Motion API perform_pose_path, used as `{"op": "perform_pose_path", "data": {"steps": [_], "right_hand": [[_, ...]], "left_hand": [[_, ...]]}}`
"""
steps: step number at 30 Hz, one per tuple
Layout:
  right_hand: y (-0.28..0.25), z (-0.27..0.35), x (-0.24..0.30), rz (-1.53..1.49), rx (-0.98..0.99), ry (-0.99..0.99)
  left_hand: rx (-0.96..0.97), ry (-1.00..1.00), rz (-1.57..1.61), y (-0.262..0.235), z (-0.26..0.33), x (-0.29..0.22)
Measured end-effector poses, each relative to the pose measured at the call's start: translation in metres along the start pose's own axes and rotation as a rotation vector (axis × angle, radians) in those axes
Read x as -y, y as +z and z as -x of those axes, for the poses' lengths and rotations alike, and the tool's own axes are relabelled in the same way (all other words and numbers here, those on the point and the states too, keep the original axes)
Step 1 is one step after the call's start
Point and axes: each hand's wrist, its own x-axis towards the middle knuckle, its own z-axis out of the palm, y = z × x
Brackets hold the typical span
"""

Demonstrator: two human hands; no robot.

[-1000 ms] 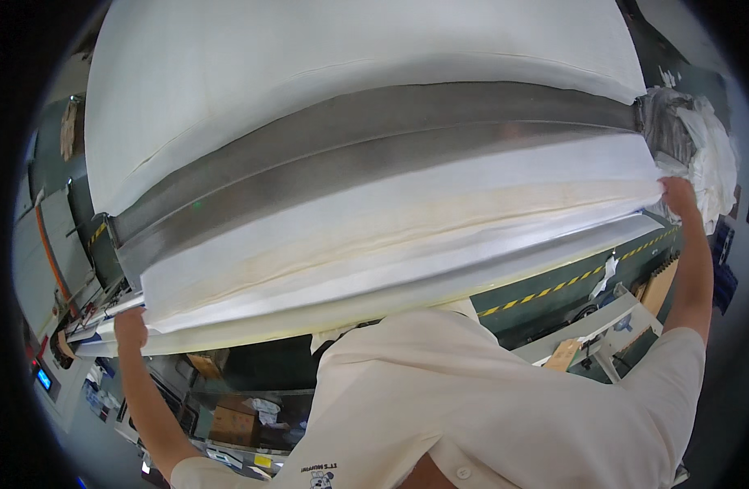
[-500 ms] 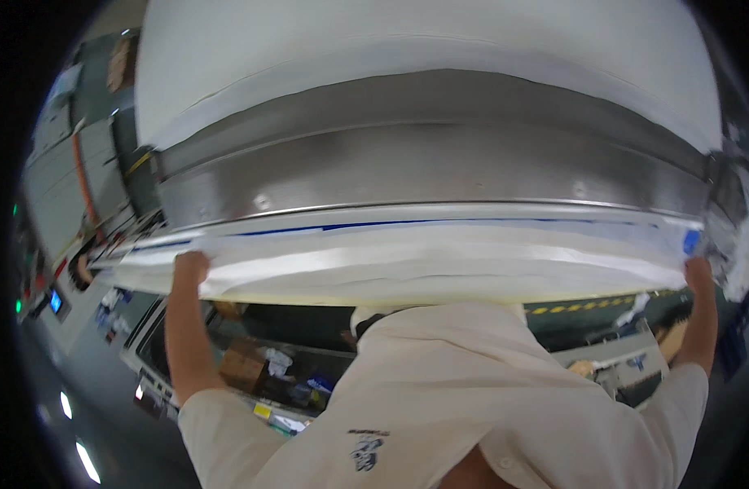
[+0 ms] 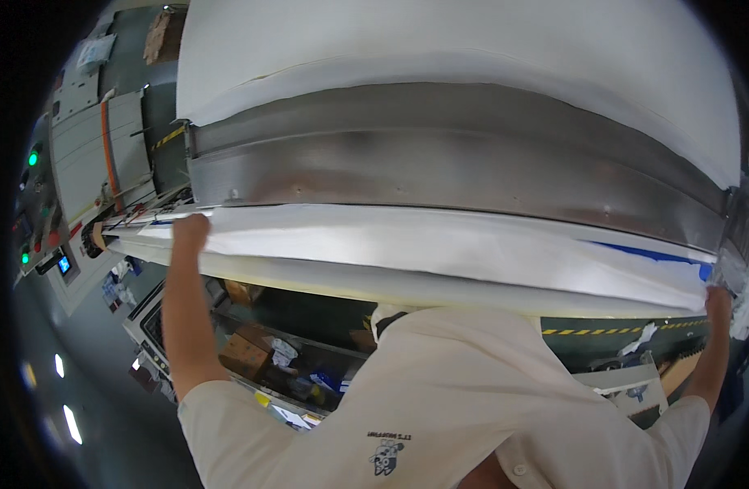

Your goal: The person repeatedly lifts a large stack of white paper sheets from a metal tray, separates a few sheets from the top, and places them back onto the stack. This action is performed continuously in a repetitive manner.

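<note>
At far left a grey control cabinet (image 3: 73, 155) with green lights is now showing more fully than half a second ago. The left hand (image 3: 190, 229) is closing its fingers on the left edge of the white sheet (image 3: 439, 244), having slid inward along it. The sheet is lying under the metal bar (image 3: 439, 163). The right hand (image 3: 718, 300) is gripping the sheet's right end, now sitting lower; its fingers look curled on it

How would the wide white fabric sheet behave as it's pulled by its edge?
Probably floppy: the white fabric sheet drapes over the metal bar. Likely awkward; left hand and right hand hold opposite ends.
</note>
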Motion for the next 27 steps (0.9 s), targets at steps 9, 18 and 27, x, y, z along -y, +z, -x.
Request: {"op": "perform_pose_path", "data": {"steps": [9,18,27], "right_hand": [[-0.039,-0.004,-0.048,-0.218,-0.289,0.016],[-0.032,0.013,0.029,-0.105,-0.104,-0.076],[0.004,0.019,0.042,-0.049,0.028,-0.063]], "left_hand": [[-0.157,-0.152,0.205,-0.054,0.026,0.061],[0.174,0.076,-0.071,0.013,0.007,-0.019],[0.258,0.058,0.005,0.034,-0.020,-0.042]]}}
